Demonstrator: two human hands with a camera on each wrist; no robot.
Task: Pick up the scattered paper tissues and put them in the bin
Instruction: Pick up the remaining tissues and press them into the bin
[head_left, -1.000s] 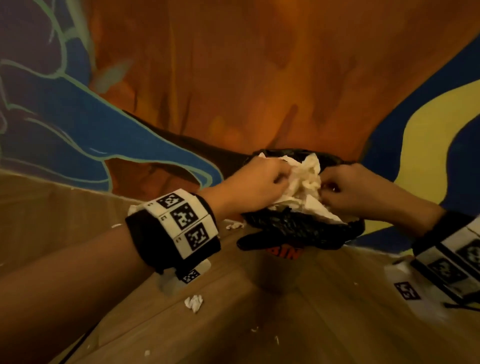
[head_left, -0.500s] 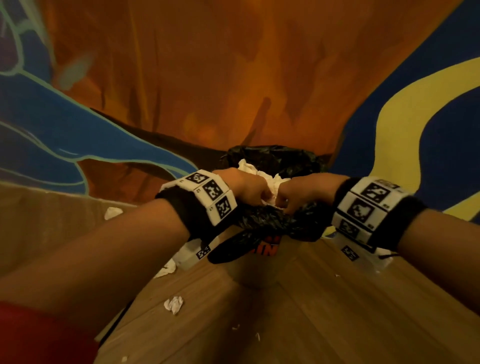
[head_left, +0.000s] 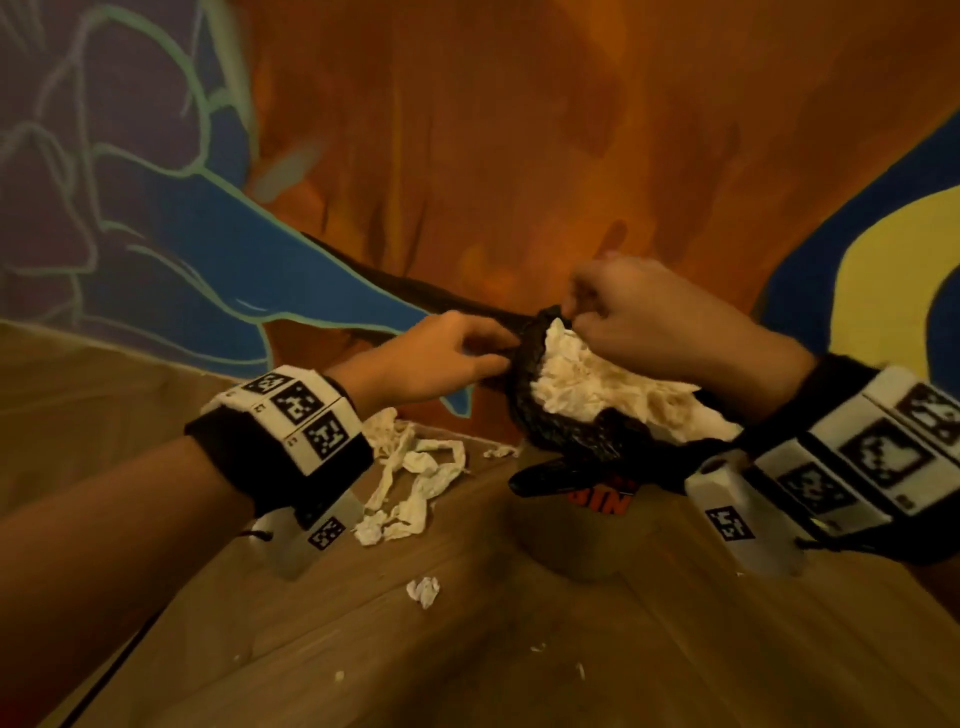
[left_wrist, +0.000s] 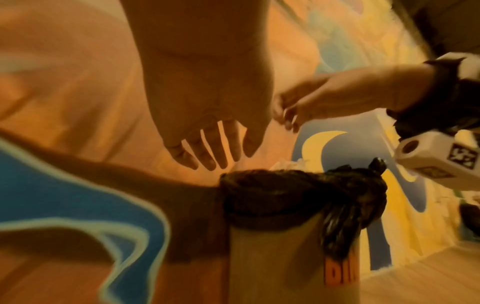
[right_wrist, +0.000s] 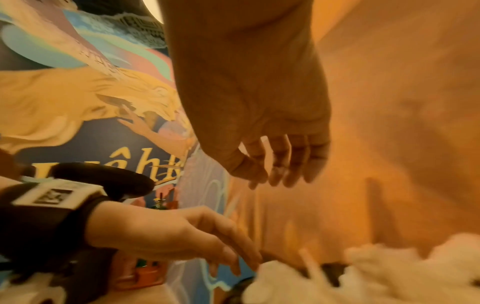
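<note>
The bin (head_left: 582, 535) body is largely hidden beneath its black liner (head_left: 571, 441) and heaped tissues (head_left: 587, 384). Its orange lettering (left_wrist: 339, 273) is partly covered. The tissues are blurred in the right wrist view.

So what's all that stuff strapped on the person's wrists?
Each bare forearm wears a wide black wristband. On the left wristband sit white blocks printed with black square code markers; the right wristband carries the same. Under each wrist hangs a small white camera housing with its own marker. A thin dark cord trails from the right one. No gloves.
</note>
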